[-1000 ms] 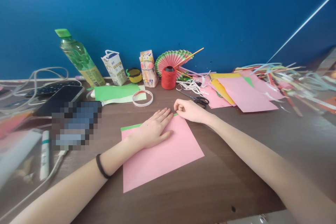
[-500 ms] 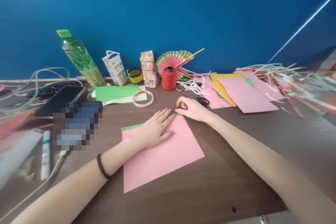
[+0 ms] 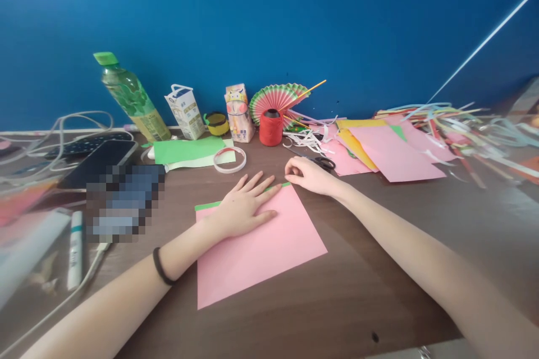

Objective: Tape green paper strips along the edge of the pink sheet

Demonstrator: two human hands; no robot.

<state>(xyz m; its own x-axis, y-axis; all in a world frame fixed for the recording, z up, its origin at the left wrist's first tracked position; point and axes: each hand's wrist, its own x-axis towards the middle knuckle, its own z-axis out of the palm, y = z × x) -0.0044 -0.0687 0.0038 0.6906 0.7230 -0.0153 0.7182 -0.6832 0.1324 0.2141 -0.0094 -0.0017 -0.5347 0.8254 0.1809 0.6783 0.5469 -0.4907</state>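
Observation:
A sheet of pink paper [image 3: 256,261] with a narrow green strip [image 3: 208,206] along its far edge lies on the brown table. Flat on its upper part rests my left hand [image 3: 242,207], fingers spread, palm down, covering the middle of the strip. At the sheet's far right corner is my right hand [image 3: 311,175], its fingers curled in and the thumb close to the index finger. Whether anything sits between those fingertips is hidden. Black-handled scissors [image 3: 324,164] lie just behind the right hand.
Behind the sheet lie a white tape ring [image 3: 229,161] and green paper [image 3: 189,150]. A red thread spool [image 3: 271,128], a pleated paper fan [image 3: 273,98], cartons and a bottle [image 3: 135,98] stand along the blue wall. Pink and yellow papers [image 3: 396,151] lie right; a phone [image 3: 126,199] lies left.
My right hand has shifted slightly right along the paper's far corner. The fingers of my left hand have spread wider on the sheet, which stays in place.

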